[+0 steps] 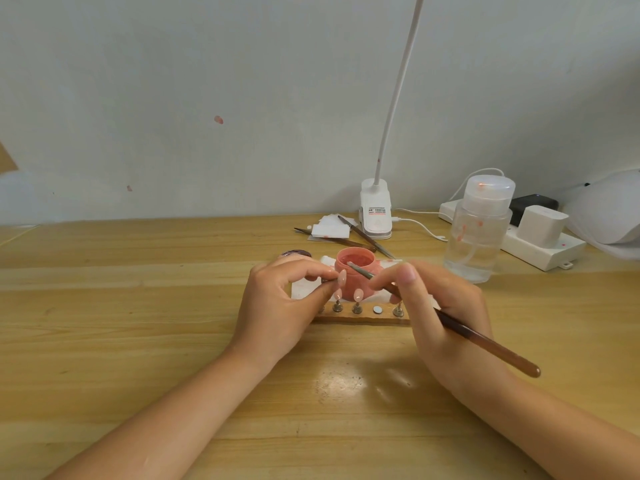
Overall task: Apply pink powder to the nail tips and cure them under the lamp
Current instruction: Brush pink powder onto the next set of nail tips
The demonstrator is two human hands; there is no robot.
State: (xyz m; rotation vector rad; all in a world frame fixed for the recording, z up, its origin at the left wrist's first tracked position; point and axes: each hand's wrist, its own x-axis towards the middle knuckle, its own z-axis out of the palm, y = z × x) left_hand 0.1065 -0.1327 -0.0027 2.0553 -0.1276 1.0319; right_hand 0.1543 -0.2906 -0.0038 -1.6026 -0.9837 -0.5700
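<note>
So we've got the left hand pinching one nail tip by its little stand, thumb and forefinger curled round it, lifted just above the wooden holder so the brush can get at it. Our right hand grips the brush like a pen. Its long axis runs from near right up to far left, bristle end pointing into the open pink powder jar just behind the holder, probably loading up. Other tips sit upright on their pegs, one peg bare. We think the white curing lamp waits far right, well apart.
</note>
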